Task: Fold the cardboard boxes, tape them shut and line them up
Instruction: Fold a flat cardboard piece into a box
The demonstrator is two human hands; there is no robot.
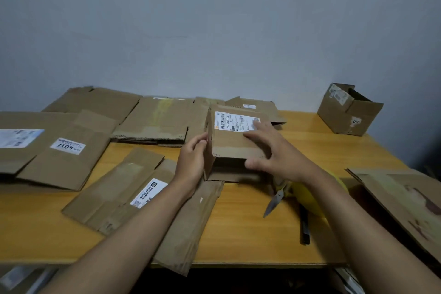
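2 hands [191, 160] [274, 150] on 1 half-formed box [236, 143]: L pinching side flap, R fingers spread flat on top; 1 formed box [346, 112] far R.

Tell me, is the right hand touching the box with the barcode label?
Touching. The head view shows the right hand spread over the box, its fingers lying on the top panel and the thumb at the front edge.

White label [67, 146] on the flattened box [55, 150] at left: handwritten "4017", upside down. Shipping label [235, 121] on top of the box being folded [235, 137]: barcodes and code "507-P802 T70", sideways. Label [149, 192] on the near flattened box [133, 188]: QR code, print too small to read.
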